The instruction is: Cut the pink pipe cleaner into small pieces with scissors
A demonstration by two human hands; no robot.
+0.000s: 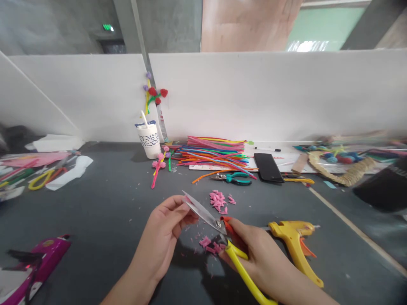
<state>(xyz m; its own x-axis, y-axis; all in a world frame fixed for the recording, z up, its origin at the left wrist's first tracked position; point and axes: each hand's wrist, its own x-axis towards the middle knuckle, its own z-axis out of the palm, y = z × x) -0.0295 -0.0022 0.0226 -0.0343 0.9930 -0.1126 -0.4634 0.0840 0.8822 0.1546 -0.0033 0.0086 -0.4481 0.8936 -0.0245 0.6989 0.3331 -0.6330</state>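
Observation:
My right hand (254,250) grips a pair of scissors (205,216) with yellow and red-orange handles. Their blades are slightly parted and point up and left, across the fingertips of my left hand (170,231). The left fingers are pinched together by the blades; whatever is between them is mostly hidden, though a trace of pink shows there. Beneath the scissors lies a small heap of cut pink pieces (208,245), partly covered by the right hand. Farther back, a second heap of pink pieces (218,201) rests on the dark table (111,212).
A yellow glue gun (294,237) lies right of my right hand, a magenta one (47,256) at lower left. Behind are teal pliers (233,178), a black phone (268,167), colourful pipe cleaners (213,152) and a white cup (149,140). A white partition (270,93) stands at the back.

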